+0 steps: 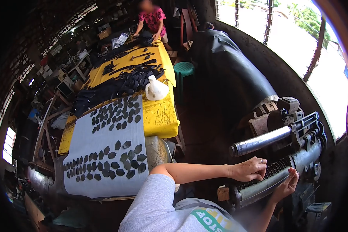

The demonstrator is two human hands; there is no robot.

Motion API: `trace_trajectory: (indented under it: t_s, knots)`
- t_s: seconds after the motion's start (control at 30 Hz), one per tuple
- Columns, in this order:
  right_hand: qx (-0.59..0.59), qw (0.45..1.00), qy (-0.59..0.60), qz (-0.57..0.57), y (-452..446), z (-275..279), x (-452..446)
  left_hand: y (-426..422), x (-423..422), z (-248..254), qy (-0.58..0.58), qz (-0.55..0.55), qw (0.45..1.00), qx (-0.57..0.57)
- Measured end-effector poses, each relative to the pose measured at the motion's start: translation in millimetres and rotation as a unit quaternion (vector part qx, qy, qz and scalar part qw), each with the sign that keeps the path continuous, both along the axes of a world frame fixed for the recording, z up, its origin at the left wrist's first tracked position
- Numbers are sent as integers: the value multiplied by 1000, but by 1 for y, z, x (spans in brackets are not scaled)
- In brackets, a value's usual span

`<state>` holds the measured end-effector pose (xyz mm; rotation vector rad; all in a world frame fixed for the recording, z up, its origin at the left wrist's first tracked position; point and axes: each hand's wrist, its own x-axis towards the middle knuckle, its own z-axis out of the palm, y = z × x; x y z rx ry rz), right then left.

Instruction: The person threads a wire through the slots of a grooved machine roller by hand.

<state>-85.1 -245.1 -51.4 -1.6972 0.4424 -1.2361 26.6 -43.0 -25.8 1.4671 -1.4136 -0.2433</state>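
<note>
My left hand (pixel 249 169) reaches across to a machine (pixel 307 152) on the right. Its fingers are bent and pressed together at a row of dark, evenly spaced ribs (pixel 272 170) along the machine's roller. A ring shows on one finger. Whatever those fingertips grip is hidden. My right hand (pixel 287 186) is just right of the ribs, beside the lower grey bar (pixel 257 194), with thumb and fingers brought together. Anything between them is too small to make out. A shiny metal roller (pixel 263 141) sits above both hands.
A yellow-covered table (pixel 158 116) bears a grey sheet (pixel 104 141) with several dark pentagon pieces, black strips (pixel 116 85) and a white jug (pixel 156 89). Another person (pixel 152 21) stands at its far end. A green stool (pixel 184 69) and a black-covered bulk (pixel 232 65) stand beyond.
</note>
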Motion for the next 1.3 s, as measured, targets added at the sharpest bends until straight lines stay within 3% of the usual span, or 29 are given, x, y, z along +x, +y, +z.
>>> trace_trajectory:
  t_s: [0.27,0.77,1.0,1.17,1.3]
  knots:
    - [-74,996,24,-36,6,10,0,1,-4,-6,9,40,999,-9]
    - [-60,998,14,-34,14,19,2,2,-12,-6,33,95,995,7]
    - [-64,997,16,-27,9,15,1,1,-15,-6,165,98,981,8]
    - [-69,997,28,-36,14,20,1,3,-17,-5,188,121,975,-14]
    - [-84,995,40,-39,13,21,1,2,-11,-7,116,109,986,-43]
